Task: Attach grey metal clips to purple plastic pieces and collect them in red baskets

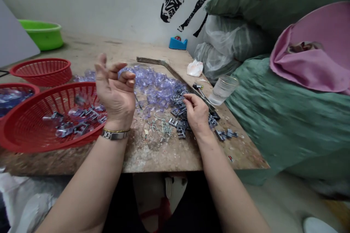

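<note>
My left hand [117, 89] is raised beside the large red basket [32, 131], palm turned up, fingers apart and nothing in them. A blurred clear-and-grey piece [83, 99] shows in the basket, near that hand, above several clear purplish plastic parts joined with grey pieces [65, 129]. My right hand [198, 114] is at the pile of grey plastic parts [179, 123], thumb and fingers pinched together; what is between the fingertips is hidden among the grey parts. Behind both hands spreads a heap of clear purplish plastic parts [153, 83]. Small screws [164, 127] lie scattered between my hands.
A bent metal strip [164, 63] runs behind the heap. At the right stand a drinking glass [222, 90] and green sacks [273, 123]. Two more red baskets [41, 71] and a green basin [46, 36] are at the left; a blue tape dispenser [178, 43] stands at the back.
</note>
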### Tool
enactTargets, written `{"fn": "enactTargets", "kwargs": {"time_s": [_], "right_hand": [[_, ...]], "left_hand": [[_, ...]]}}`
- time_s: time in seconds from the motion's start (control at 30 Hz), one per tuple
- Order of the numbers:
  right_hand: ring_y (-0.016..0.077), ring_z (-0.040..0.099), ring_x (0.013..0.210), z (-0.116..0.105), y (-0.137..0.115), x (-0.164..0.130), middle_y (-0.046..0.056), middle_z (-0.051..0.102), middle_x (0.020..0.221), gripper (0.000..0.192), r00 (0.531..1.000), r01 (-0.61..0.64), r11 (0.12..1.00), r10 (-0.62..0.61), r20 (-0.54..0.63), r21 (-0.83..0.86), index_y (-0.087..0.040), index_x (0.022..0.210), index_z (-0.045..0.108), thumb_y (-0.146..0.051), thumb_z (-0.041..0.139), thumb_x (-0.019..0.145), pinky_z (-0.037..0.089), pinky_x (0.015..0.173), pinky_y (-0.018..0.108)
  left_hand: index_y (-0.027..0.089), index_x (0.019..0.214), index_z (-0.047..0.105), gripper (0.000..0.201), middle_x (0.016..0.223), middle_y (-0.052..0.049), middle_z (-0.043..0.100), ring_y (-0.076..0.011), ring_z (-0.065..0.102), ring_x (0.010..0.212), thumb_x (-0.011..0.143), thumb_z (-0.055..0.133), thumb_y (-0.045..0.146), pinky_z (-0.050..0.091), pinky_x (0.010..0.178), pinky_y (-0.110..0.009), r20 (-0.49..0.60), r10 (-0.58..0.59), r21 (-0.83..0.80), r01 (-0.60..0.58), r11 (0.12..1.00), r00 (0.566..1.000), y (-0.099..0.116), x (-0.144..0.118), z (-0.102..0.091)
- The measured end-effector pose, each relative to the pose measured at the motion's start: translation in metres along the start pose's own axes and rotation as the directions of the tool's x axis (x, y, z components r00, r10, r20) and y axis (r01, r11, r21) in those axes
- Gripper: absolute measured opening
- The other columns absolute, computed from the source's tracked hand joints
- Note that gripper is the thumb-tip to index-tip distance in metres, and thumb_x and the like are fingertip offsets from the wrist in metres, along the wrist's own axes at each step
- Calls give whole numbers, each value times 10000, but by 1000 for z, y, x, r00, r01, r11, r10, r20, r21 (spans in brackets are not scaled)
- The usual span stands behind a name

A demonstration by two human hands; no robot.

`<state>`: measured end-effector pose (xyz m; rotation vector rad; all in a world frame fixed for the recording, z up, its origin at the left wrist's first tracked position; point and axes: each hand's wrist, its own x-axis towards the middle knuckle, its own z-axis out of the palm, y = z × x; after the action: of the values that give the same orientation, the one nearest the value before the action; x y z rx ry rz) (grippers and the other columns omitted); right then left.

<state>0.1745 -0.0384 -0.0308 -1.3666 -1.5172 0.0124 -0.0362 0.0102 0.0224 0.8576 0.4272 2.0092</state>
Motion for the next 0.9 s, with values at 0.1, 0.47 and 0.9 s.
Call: {"fn": "enactTargets", "kwargs": {"time_s": [0.1,0.47,0.9], "right_hand": [[233,627,875,-4,6,1,77,704,897,144,992,27,987,-7,124,-158,-204,844,678,-187,535,836,465,840,373],[252,559,952,-13,14,-5,62,679,954,82,931,166,919,-27,364,-357,-246,836,705,-308,658,811,411,817,396],[225,568,878,-20,22,1,47,658,863,72,886,236,913,-61,459,-334,-241,814,697,-186,663,781,419,794,354]], "left_hand": [[279,1004,553,263,761,31,641,-70,597,596,890,469,501,430,516,-199,91,-94,117,83,990,991,-9,-10,6],[155,846,566,69,685,23,584,-49,568,504,790,550,192,434,461,-161,224,-497,590,289,753,838,-32,-38,14],[159,789,641,156,828,-54,648,-164,589,820,816,488,149,455,787,-284,471,-372,872,-358,334,800,-48,-34,-2]]}}
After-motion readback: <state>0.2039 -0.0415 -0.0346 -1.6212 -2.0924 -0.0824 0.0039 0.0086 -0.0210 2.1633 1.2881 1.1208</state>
